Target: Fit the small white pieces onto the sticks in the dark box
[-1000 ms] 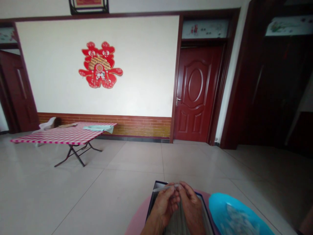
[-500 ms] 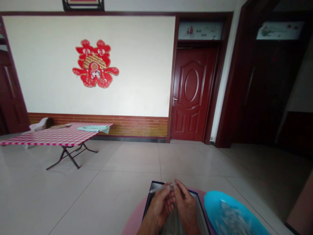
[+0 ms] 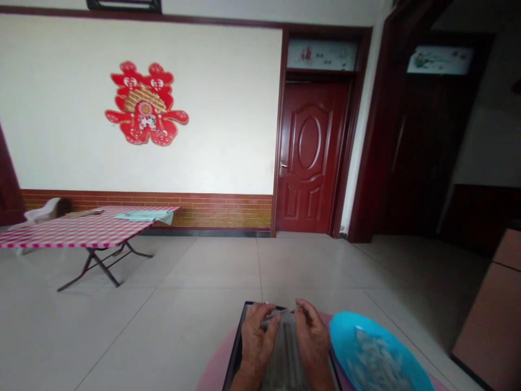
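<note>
Low in the view, my left hand (image 3: pixel 258 336) has its thumb and fingers closed on a thin pale strip (image 3: pixel 280 313), which points toward my other hand. Just to the right, my right hand (image 3: pixel 312 334) pinches thumb and forefinger together, with a tiny pale bit at the tips that is too small to name. Both hands are above a dark-rimmed box (image 3: pixel 234 355). Long greyish sticks or strips (image 3: pixel 287 353) lie side by side inside it, partly hidden by my hands and wrists. Right of the box is a bright blue basin (image 3: pixel 341 331) holding many small whitish, blurred pieces (image 3: pixel 376 358).
Box and basin rest on a round pink surface (image 3: pixel 211 358). Farther left stands a folding-leg table (image 3: pixel 81 231) under a checked cloth, with a pale green cloth (image 3: pixel 144 216) on it. A brownish cabinet (image 3: pixel 490 309) is at the right; a red door (image 3: pixel 311 157) is ahead.
My hands have moved apart, and the strip that stuck out to the left of them now lies between them. The view has turned slightly right.
</note>
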`<action>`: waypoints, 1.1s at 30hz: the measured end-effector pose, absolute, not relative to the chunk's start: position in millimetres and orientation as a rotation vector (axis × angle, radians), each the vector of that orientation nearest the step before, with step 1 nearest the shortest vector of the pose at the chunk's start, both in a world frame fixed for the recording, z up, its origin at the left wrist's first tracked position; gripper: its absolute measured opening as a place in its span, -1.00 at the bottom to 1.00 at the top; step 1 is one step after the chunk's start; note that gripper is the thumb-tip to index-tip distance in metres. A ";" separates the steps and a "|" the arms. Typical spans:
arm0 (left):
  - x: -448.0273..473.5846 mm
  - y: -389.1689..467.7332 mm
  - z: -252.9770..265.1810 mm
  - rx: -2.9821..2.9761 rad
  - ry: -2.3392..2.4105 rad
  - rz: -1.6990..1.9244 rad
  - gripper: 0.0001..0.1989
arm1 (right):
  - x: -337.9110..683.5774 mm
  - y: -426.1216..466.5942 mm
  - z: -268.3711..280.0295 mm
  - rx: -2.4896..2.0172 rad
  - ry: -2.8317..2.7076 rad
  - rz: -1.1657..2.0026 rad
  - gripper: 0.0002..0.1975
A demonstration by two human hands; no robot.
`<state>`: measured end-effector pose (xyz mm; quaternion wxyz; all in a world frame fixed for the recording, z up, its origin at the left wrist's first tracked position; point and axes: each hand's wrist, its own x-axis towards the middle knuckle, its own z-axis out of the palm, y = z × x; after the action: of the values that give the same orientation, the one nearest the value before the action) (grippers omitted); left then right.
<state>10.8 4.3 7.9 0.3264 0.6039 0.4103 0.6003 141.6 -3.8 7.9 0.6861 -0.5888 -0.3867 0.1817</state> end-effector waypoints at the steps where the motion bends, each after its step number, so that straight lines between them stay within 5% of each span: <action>1: 10.5 4.5 7.6 1.604 1.059 1.556 -0.83 | 139.8 -3.5 6.2 -1.307 -0.900 0.412 -0.60; 10: 15.5 9.4 0.3 1.549 0.921 1.386 -0.80 | 131.7 -1.5 2.4 -1.271 -0.969 0.511 -0.57; 18: 13.2 11.8 -6.4 1.623 0.983 1.414 -0.75 | 120.5 -6.5 5.7 -1.209 -1.100 0.475 -0.78; 27: 6.2 18.4 -14.8 1.844 1.219 1.370 -0.64 | 114.0 -3.5 21.9 -1.375 -1.330 0.197 -0.75; 33: 7.8 18.3 -14.0 1.893 1.253 1.410 -0.63 | 203.6 1.4 46.8 -1.706 -1.521 -0.002 -0.74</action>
<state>7.8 18.3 -14.0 0.2324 0.6890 0.4561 0.5130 203.6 1.4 46.8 0.4150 -0.6791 -0.6055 -0.0006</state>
